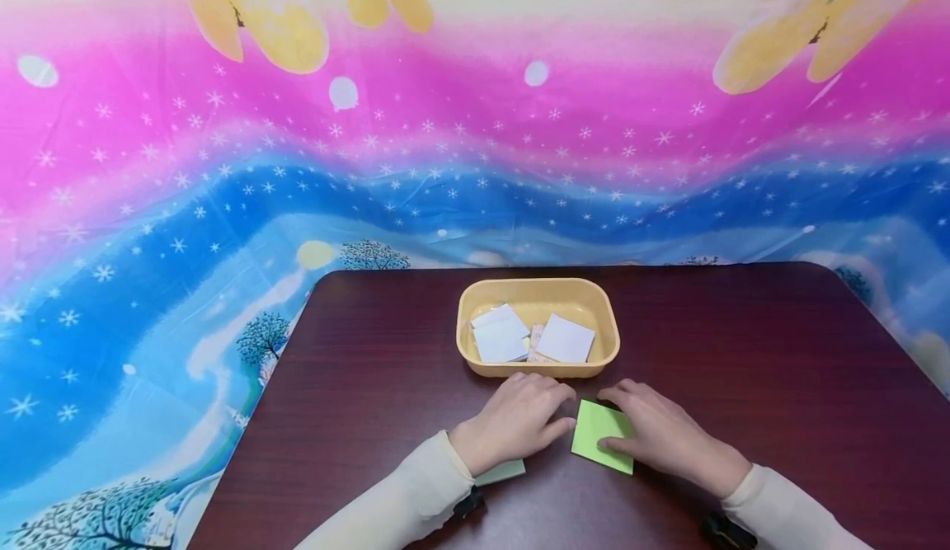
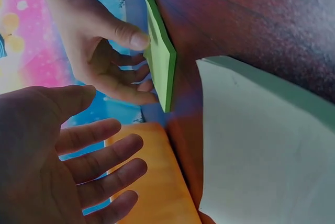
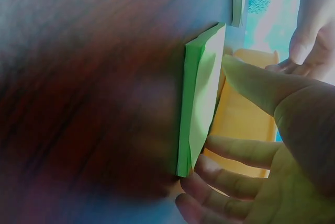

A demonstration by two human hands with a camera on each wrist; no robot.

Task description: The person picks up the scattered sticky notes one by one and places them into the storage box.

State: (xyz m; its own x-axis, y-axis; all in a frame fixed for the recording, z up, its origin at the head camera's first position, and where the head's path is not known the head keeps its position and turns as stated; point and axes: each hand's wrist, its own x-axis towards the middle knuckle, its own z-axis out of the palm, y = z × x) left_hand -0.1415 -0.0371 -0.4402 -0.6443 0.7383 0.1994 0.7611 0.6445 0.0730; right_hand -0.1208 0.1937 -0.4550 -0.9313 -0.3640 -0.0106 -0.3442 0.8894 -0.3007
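Note:
A bright green sticky note pad (image 1: 594, 432) lies on the table in front of the person. The right hand (image 1: 664, 434) is over its right side, thumb above the top face and the other fingers at the far edge, slightly bent; in the right wrist view the pad (image 3: 204, 98) shows between thumb and fingers. To its left the left hand (image 1: 517, 420) hovers with loosely spread fingers and nothing in them. Partly hidden under the left wrist lies a pale green sticky note pad (image 1: 503, 473), large in the left wrist view.
Just beyond the hands stands a yellow plastic basket (image 1: 538, 370) holding white square pads (image 1: 566, 339) and a patterned pinkish piece. The dark wooden table (image 1: 356, 352) ends at a colourful printed cloth (image 1: 475, 138) hanging behind it.

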